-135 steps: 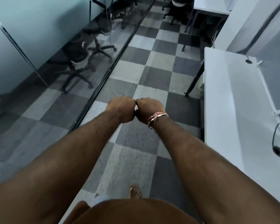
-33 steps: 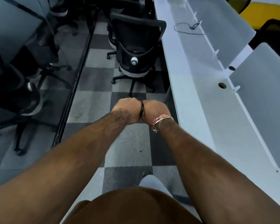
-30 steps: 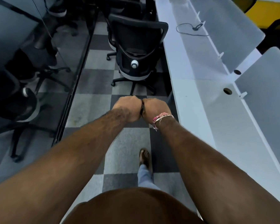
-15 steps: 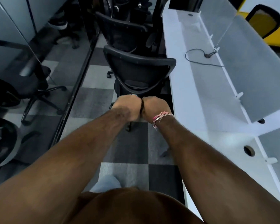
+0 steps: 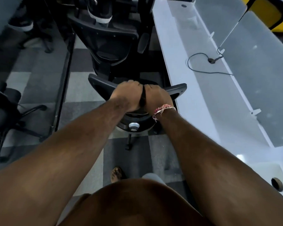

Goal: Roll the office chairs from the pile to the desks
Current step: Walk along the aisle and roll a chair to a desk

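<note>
A black mesh office chair (image 5: 134,126) stands right in front of me, its backrest toward me, beside the white desk (image 5: 193,101). My left hand (image 5: 127,95) and my right hand (image 5: 157,96) are curled into fists pressed side by side, level with the top rail of its backrest (image 5: 178,90). I cannot tell whether they touch the rail. Nothing shows inside either fist. Behind this chair is a pile of more black chairs (image 5: 104,39), crowded together.
The long white desk runs along the right with frosted dividers (image 5: 255,66), a loose black cable (image 5: 203,62) and a cable hole (image 5: 277,184). A glass partition (image 5: 62,88) lines the left, with more chairs (image 5: 5,115) behind it. My feet stand on checkered carpet (image 5: 82,92).
I have walked down the aisle toward the chair pile. The nearest chair has gone from well ahead to directly under my fists, which have stayed together throughout.
</note>
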`<state>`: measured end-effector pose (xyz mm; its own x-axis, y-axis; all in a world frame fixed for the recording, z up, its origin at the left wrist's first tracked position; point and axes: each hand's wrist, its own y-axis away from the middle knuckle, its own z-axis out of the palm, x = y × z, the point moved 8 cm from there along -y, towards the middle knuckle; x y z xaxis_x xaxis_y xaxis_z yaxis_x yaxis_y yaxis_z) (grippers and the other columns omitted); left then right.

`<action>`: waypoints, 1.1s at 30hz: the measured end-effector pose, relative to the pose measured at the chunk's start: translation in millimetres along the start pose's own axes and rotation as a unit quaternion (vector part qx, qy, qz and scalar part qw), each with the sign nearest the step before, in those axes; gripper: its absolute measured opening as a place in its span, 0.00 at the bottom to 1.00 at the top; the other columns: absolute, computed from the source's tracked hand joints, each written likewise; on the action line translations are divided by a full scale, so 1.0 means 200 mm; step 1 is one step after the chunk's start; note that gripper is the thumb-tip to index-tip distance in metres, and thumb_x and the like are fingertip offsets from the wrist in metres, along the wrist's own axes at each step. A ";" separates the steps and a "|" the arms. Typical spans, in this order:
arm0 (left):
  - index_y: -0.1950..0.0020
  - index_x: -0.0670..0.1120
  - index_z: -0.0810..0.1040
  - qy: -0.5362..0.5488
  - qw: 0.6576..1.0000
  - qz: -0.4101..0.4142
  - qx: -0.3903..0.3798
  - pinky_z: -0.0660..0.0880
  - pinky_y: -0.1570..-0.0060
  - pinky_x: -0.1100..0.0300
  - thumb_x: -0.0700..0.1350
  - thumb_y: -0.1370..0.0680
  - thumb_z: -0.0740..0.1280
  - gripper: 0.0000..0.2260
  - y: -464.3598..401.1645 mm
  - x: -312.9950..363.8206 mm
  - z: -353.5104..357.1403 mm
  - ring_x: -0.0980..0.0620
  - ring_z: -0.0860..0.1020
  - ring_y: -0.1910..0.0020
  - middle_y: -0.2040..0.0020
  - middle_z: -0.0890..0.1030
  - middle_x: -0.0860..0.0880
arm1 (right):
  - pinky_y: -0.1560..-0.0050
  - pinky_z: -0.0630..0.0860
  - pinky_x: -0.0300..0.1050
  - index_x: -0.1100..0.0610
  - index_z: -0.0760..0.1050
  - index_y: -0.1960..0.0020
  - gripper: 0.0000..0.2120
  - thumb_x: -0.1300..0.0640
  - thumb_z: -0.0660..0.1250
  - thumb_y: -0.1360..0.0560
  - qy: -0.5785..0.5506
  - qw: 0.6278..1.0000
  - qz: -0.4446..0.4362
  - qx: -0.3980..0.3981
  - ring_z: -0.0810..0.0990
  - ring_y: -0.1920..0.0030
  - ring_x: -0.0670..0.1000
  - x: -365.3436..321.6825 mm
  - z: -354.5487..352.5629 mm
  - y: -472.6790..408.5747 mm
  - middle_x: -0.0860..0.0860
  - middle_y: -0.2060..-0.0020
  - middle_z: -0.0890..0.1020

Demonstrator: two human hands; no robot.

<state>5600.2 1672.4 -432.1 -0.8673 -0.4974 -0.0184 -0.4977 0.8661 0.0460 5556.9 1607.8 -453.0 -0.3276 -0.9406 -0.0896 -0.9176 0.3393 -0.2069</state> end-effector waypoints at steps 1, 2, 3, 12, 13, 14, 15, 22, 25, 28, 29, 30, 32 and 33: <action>0.35 0.45 0.77 -0.004 1.000 0.005 -0.008 0.76 0.44 0.52 0.47 0.21 0.68 0.15 -0.04 -0.02 0.02 0.46 0.79 0.41 0.40 0.80 0.46 | 0.57 0.75 0.49 0.58 0.75 0.46 0.11 0.57 0.66 0.27 -0.005 1.000 0.006 -0.009 0.80 0.50 0.59 0.01 0.04 -0.04 0.55 0.51 0.82; 0.35 0.45 0.77 -0.004 1.000 0.009 -0.019 0.77 0.45 0.53 0.46 0.21 0.68 0.14 -0.07 -0.05 0.05 0.46 0.79 0.41 0.40 0.80 0.46 | 0.57 0.75 0.49 0.58 0.75 0.46 0.11 0.57 0.67 0.27 -0.007 1.000 0.002 -0.019 0.80 0.50 0.59 0.01 0.09 -0.07 0.55 0.51 0.82; 0.36 0.46 0.78 0.000 0.999 0.009 -0.036 0.77 0.46 0.53 0.46 0.21 0.68 0.14 -0.13 -0.08 0.08 0.46 0.79 0.42 0.41 0.80 0.47 | 0.56 0.75 0.49 0.58 0.75 0.46 0.11 0.57 0.67 0.28 -0.005 0.999 -0.003 -0.033 0.80 0.50 0.58 0.02 0.14 -0.12 0.55 0.51 0.82; 0.59 0.48 0.79 -0.027 0.980 0.014 -0.195 0.83 0.54 0.51 0.50 0.26 0.69 0.06 -0.47 -0.30 0.31 0.49 0.80 0.62 0.63 0.79 0.51 | 0.66 0.69 0.44 0.52 0.78 0.58 0.09 0.48 0.64 0.28 0.076 0.982 -0.060 -0.160 0.83 0.63 0.56 0.04 0.42 -0.45 0.49 0.62 0.83; 0.61 0.48 0.78 -0.027 0.978 0.026 -0.206 0.83 0.56 0.52 0.50 0.26 0.69 0.07 -0.50 -0.30 0.32 0.50 0.79 0.64 0.64 0.79 0.51 | 0.66 0.69 0.44 0.52 0.78 0.59 0.09 0.48 0.64 0.29 0.078 0.983 -0.060 -0.156 0.83 0.63 0.56 0.06 0.41 -0.47 0.50 0.63 0.83; 0.62 0.48 0.77 -0.031 0.977 0.036 -0.208 0.83 0.57 0.52 0.50 0.26 0.69 0.08 -0.52 -0.31 0.33 0.51 0.78 0.66 0.65 0.79 0.51 | 0.66 0.69 0.44 0.52 0.78 0.60 0.08 0.48 0.64 0.29 0.078 0.983 -0.059 -0.156 0.83 0.63 0.56 0.06 0.41 -0.48 0.50 0.63 0.83; 0.62 0.49 0.78 -0.037 0.978 0.045 -0.202 0.82 0.59 0.53 0.51 0.26 0.69 0.08 -0.54 -0.31 0.34 0.52 0.78 0.66 0.65 0.79 0.51 | 0.66 0.70 0.44 0.52 0.77 0.60 0.08 0.48 0.64 0.29 0.082 0.983 -0.057 -0.157 0.83 0.64 0.56 0.06 0.41 -0.48 0.50 0.64 0.83; 0.65 0.51 0.74 -0.012 0.984 0.109 -0.142 0.75 0.64 0.56 0.57 0.26 0.68 0.13 -0.60 -0.26 0.39 0.53 0.73 0.69 0.67 0.77 0.53 | 0.66 0.69 0.44 0.52 0.78 0.58 0.08 0.48 0.66 0.31 0.118 0.978 -0.016 -0.170 0.83 0.62 0.56 0.13 0.41 -0.47 0.50 0.62 0.83; 0.66 0.51 0.72 -0.031 0.981 0.151 -0.115 0.74 0.63 0.56 0.59 0.25 0.67 0.15 -0.57 -0.25 0.40 0.51 0.74 0.67 0.66 0.75 0.53 | 0.64 0.68 0.44 0.51 0.78 0.58 0.07 0.48 0.66 0.29 0.135 0.975 0.026 -0.173 0.84 0.60 0.55 0.10 0.41 -0.43 0.49 0.60 0.83; 0.65 0.52 0.74 -0.033 0.974 0.193 -0.110 0.76 0.63 0.56 0.62 0.25 0.67 0.16 -0.49 -0.29 0.44 0.50 0.76 0.66 0.66 0.77 0.53 | 0.63 0.67 0.44 0.50 0.77 0.58 0.07 0.48 0.66 0.29 0.130 0.972 0.071 -0.184 0.83 0.59 0.56 0.00 0.41 -0.38 0.50 0.59 0.83; 0.64 0.52 0.75 -0.032 0.973 0.203 -0.106 0.76 0.63 0.56 0.63 0.26 0.67 0.16 -0.47 -0.31 0.44 0.50 0.76 0.67 0.65 0.79 0.53 | 0.63 0.67 0.44 0.50 0.76 0.58 0.07 0.47 0.66 0.30 0.131 0.971 0.083 -0.185 0.83 0.59 0.55 -0.03 0.40 -0.37 0.49 0.60 0.83; 0.64 0.51 0.75 -0.035 0.969 0.222 -0.106 0.76 0.64 0.56 0.64 0.26 0.67 0.17 -0.43 -0.35 0.45 0.50 0.76 0.67 0.65 0.79 0.53 | 0.64 0.67 0.44 0.50 0.76 0.59 0.07 0.46 0.67 0.30 0.122 0.970 0.106 -0.183 0.83 0.60 0.55 -0.09 0.40 -0.35 0.49 0.60 0.82; 0.65 0.51 0.73 -0.035 0.963 0.246 -0.100 0.75 0.64 0.56 0.67 0.26 0.66 0.20 -0.36 -0.41 0.46 0.50 0.75 0.67 0.66 0.77 0.54 | 0.64 0.67 0.44 0.50 0.75 0.60 0.07 0.47 0.67 0.31 0.112 0.968 0.125 -0.185 0.82 0.61 0.55 -0.19 0.41 -0.33 0.49 0.61 0.82; 0.66 0.52 0.72 -0.039 0.959 0.262 -0.100 0.74 0.64 0.56 0.68 0.27 0.66 0.21 -0.31 -0.45 0.46 0.50 0.74 0.67 0.68 0.75 0.54 | 0.64 0.67 0.44 0.50 0.73 0.61 0.07 0.47 0.67 0.31 0.109 0.967 0.137 -0.187 0.82 0.61 0.55 -0.26 0.43 -0.31 0.48 0.61 0.82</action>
<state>5708.9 1668.7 -525.4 -0.9998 0.0154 -0.0152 0.0110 0.9655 0.2601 5649.4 1636.9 -519.0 -0.5726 -0.8103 0.1250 -0.7930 0.5861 0.1662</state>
